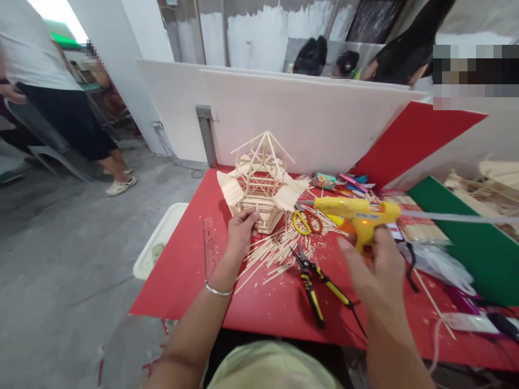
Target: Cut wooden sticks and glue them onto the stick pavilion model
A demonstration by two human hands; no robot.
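A small house model (261, 181) built of thin wooden sticks stands on the red table (190, 270). My left hand (241, 231) is closed on the model's near bottom edge, a bangle on the wrist. My right hand (375, 267) grips a yellow glue gun (357, 213) held above the table to the right of the model. The gun's nozzle points left toward the model, and a glue stick juts out of its back to the right.
Loose sticks (275, 251), yellow-handled scissors (306, 220), black-and-yellow pliers (314, 281) and a clear ruler (210, 246) lie on the table. White boards (292, 119) stand behind it. A white tray (160, 240) sits at its left edge. People stand at the left and back.
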